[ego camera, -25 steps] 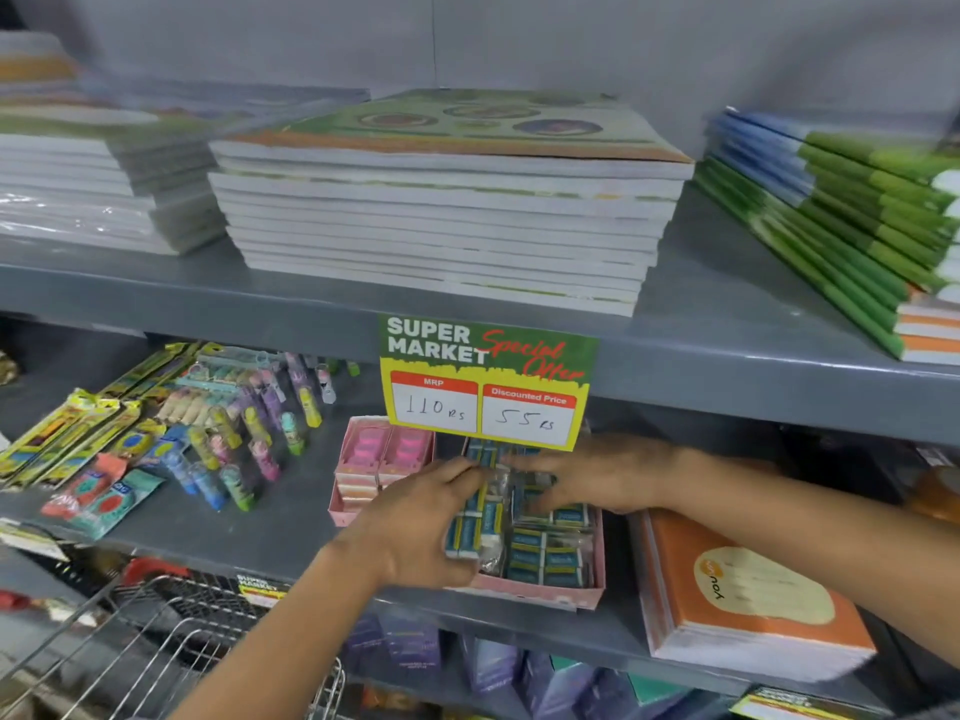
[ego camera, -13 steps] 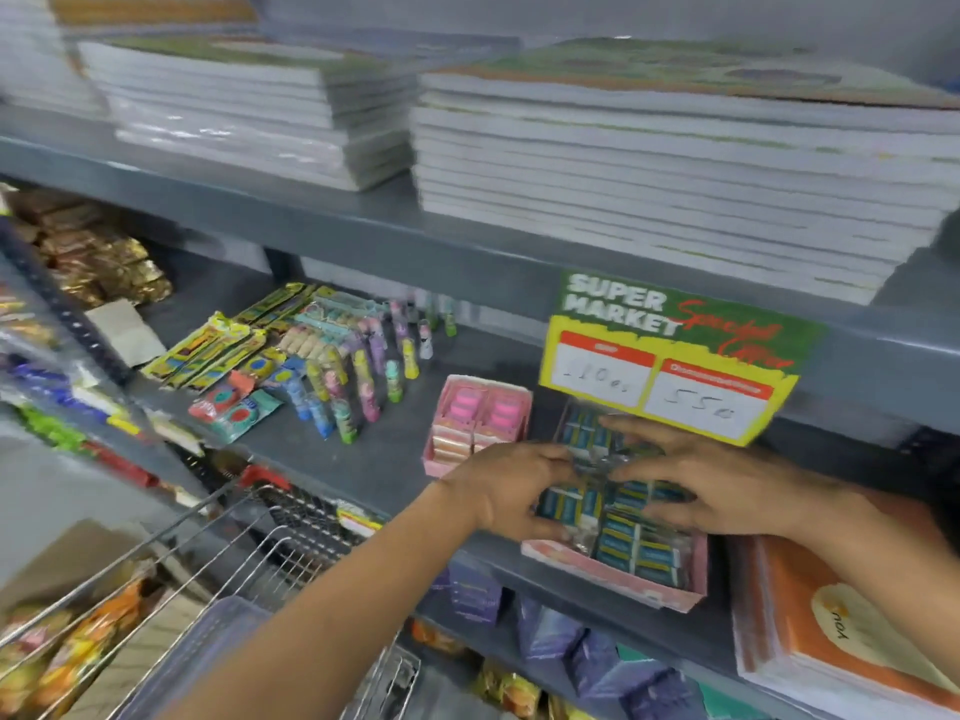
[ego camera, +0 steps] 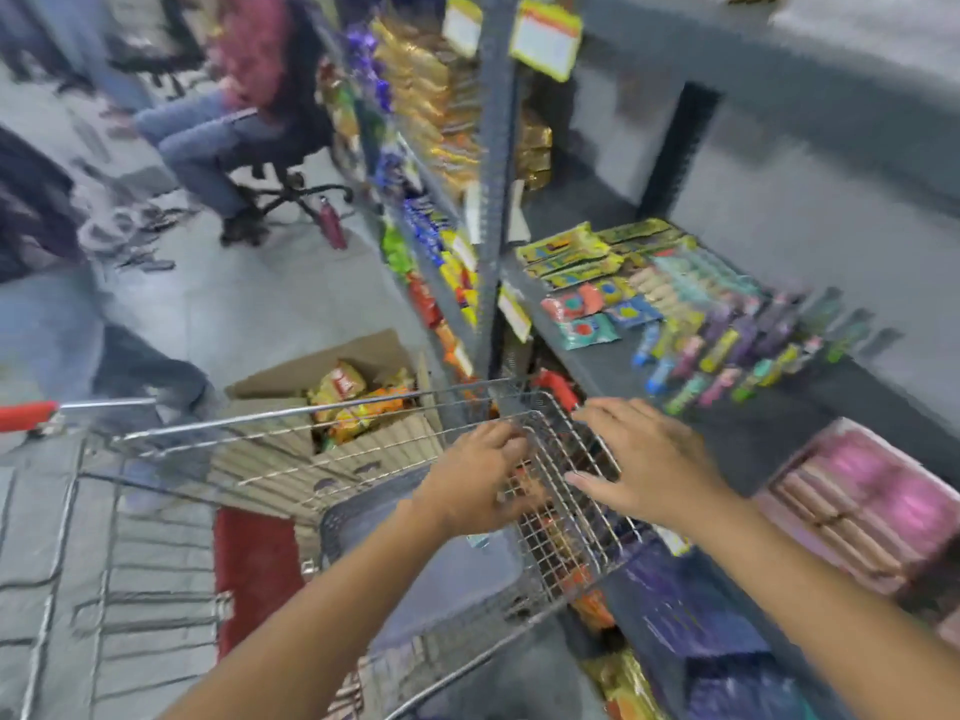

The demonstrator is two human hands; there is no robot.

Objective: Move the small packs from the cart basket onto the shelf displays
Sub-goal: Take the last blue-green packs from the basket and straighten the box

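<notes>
The view is blurred by motion. The wire cart basket (ego camera: 311, 423) stands against the grey shelf (ego camera: 753, 433). My left hand (ego camera: 475, 478) hangs over the basket's front corner with its fingers curled down by the mesh; blur hides whether it holds anything. My right hand (ego camera: 647, 459) hovers over the same corner, fingers spread and empty. A dark grey tray (ego camera: 374, 517) lies inside the basket. Small colourful packs (ego camera: 691, 314) lie in rows on the shelf. A pink display box (ego camera: 872, 506) sits at the right.
A cardboard box of snack packs (ego camera: 358, 387) stands on the floor beyond the cart. An upright shelf post (ego camera: 493, 200) divides off racks of snacks to the left. A person sits on an office chair (ego camera: 249, 122), with a red bottle (ego camera: 332, 226) on the floor nearby.
Both hands have left the display box of small packs on the shelf and moved down left to the cart basket. The view swung left and down.
</notes>
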